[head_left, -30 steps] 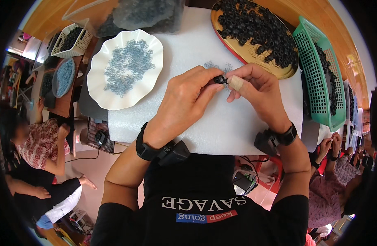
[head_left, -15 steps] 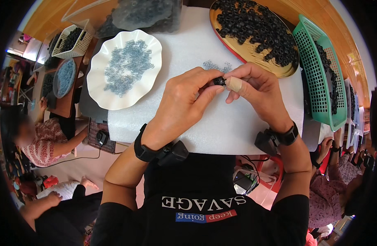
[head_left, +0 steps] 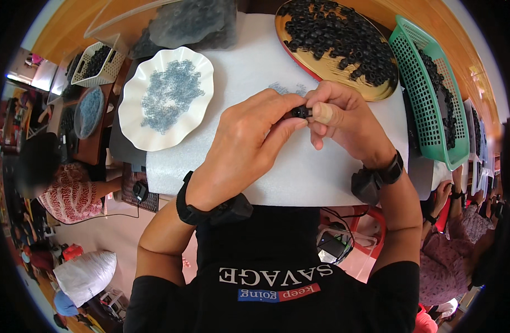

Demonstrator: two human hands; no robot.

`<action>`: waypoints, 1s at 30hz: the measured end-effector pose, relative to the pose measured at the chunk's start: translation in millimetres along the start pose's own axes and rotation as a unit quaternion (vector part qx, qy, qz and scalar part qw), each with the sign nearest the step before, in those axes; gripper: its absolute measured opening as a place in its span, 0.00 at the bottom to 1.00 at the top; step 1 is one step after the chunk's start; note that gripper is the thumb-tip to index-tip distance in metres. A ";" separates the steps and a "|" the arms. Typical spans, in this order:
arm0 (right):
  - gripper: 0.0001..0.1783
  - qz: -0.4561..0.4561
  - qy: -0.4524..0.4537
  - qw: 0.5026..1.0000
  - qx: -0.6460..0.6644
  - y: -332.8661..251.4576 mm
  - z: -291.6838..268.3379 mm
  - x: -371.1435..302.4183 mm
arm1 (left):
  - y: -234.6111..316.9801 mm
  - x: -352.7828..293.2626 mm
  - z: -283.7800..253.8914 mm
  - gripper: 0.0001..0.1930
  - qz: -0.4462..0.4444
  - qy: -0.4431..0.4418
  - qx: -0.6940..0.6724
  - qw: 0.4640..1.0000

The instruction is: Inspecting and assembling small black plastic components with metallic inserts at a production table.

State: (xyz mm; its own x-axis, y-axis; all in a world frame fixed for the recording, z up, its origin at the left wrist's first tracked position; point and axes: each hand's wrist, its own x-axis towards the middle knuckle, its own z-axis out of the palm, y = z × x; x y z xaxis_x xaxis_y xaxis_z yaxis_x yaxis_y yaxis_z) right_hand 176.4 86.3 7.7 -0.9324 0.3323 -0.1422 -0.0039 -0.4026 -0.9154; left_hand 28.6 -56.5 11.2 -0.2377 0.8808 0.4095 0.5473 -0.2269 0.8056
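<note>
Over the white sheet, my left hand (head_left: 246, 127) pinches a small black ring-like plastic part (head_left: 301, 112) between thumb and fingers. My right hand (head_left: 352, 122), a tan plaster round its thumb, is closed at the part's right end; whether its fingertips hold a further tiny piece is hidden. Just beyond the hands lies a small pile of thin, bluish-grey, see-through pieces (head_left: 288, 87). More of these pieces (head_left: 169, 94) fill a white scalloped plate (head_left: 128, 119) on the left. At the far right, a gold oval tray (head_left: 349, 86) carries many loose black parts (head_left: 332, 36).
A green perforated basket (head_left: 427, 133) with black parts stands right of the sheet (head_left: 266, 177). Behind the plate sits a clear bin (head_left: 224, 39) of dark parts. Dark devices are strapped to both my wrists. Another person (head_left: 72, 191) sits at the left; others are at the right.
The black part stays between my hands, turned slightly, and my right fingers have closed in nearer to it. The person at the left has leaned and shifted.
</note>
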 end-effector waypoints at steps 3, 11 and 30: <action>0.10 0.005 -0.023 0.999 0.044 -1.0 -4.0 -2.4 | 6.5 2.9 0.3 0.12 0.003 -0.004 -0.005 1.000; 0.11 -0.013 -0.014 1.000 0.004 -8.4 -4.0 -1.7 | 9.9 8.0 -0.7 0.11 -0.027 -0.014 -0.020 0.999; 0.21 0.018 -0.089 0.996 -0.010 -12.4 -7.8 -4.8 | 13.1 24.1 -8.2 0.14 0.146 -0.014 0.016 0.989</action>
State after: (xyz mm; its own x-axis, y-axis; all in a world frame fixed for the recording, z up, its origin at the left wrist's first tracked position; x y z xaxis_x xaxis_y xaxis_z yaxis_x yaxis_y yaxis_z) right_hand 183.8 96.4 16.8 -0.9812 0.1607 -0.1067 0.0353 -0.3943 -0.9183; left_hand 23.5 -41.6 35.1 -0.0436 0.7902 0.6113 0.6146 -0.4612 0.6400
